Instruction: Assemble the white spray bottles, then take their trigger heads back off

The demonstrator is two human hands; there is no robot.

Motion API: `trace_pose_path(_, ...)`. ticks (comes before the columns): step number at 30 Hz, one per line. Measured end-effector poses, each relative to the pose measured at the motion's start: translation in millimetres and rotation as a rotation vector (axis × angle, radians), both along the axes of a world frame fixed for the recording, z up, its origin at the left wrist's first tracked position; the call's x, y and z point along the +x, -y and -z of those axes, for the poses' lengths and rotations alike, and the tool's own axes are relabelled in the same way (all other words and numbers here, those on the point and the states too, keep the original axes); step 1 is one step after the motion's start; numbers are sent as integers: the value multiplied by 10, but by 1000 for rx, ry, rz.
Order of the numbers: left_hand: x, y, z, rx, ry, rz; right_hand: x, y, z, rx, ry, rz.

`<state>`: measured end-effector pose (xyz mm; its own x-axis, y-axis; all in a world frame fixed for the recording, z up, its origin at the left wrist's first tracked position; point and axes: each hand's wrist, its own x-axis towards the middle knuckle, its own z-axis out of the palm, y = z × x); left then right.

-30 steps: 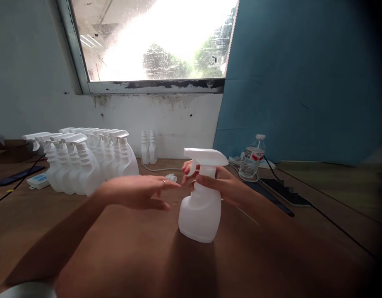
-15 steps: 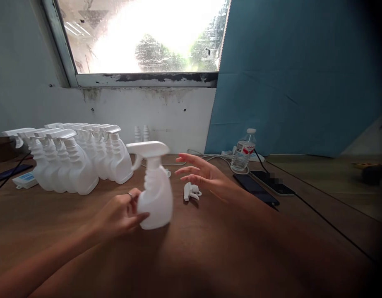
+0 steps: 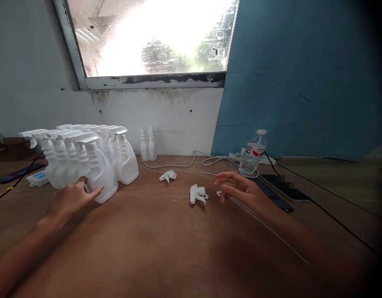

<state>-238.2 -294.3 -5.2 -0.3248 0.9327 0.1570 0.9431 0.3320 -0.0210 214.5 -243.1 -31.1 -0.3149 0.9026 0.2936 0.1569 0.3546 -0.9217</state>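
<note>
Right grip (image 3: 246, 192) hangs loosely curled (left grip (image 3: 71, 200), thumb outstretched).

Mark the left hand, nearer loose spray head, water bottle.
Left hand (image 3: 70, 201): head view, back of the hand.
Nearer loose spray head (image 3: 195, 193): head view, white body.
Water bottle (image 3: 253, 151): head view, printed label.

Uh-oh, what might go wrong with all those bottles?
The spray bottles stand packed close, so a bump from the left hand at the nearest one might topple several. The clear drink bottle stands near a phone; if knocked, it might fall onto it.
</note>
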Motion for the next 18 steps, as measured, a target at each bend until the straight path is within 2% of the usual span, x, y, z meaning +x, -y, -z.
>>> trace_pose_path(7, -98, -141, 88, -15, -96, -51, 25, -99, 95, -11, 43, 9)
trace_pose_path(11, -128, -201, 84, -23, -101, -54, 56, -150, 184, 9, 128, 57)
trace_pose_path(16, -124, -189, 65, -51, -106, -82, 188, -293, 368, 97, 392, 151)
trace_pose_path(18, -56, -168, 104, -41, -106, -57, 215, -330, 417, 191, 553, 162)
